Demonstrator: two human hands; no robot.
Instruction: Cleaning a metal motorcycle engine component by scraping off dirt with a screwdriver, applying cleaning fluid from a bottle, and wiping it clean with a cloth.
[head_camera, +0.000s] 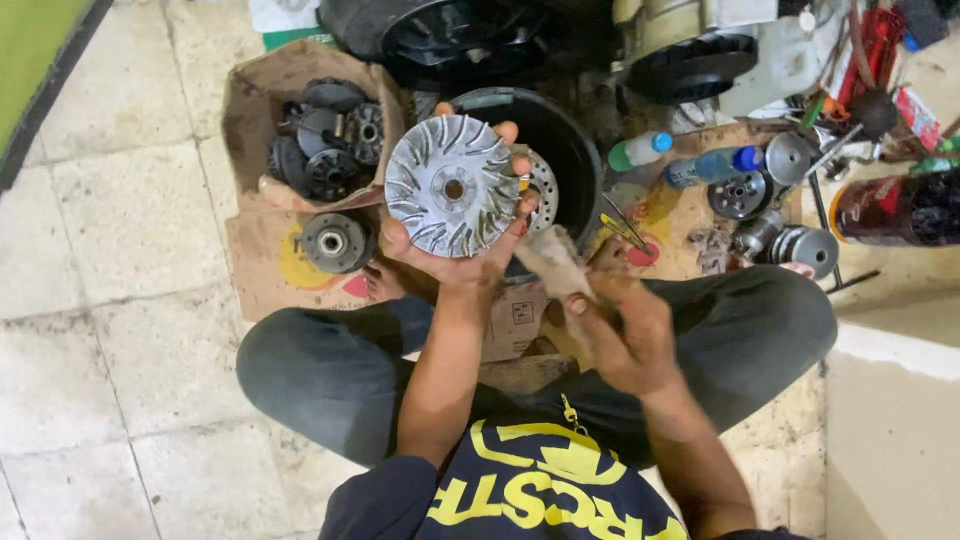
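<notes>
My left hand (470, 250) holds up a round silver metal disc with curved fan fins (452, 186), its finned face toward me, above a black bucket (570, 140). A second, perforated disc (543, 186) shows just behind it. My right hand (625, 335) grips a folded, dirty beige cloth or paper (553, 262) just right of the disc, not touching it. I sit cross-legged on the floor in dark trousers.
A cardboard box (255, 110) at the left holds several dark metal parts; a black pulley (335, 242) lies on flattened cardboard. Two plastic bottles (640, 150), round metal parts (740, 195), tools and a dark can (895, 208) crowd the right. Tiled floor lies at the left.
</notes>
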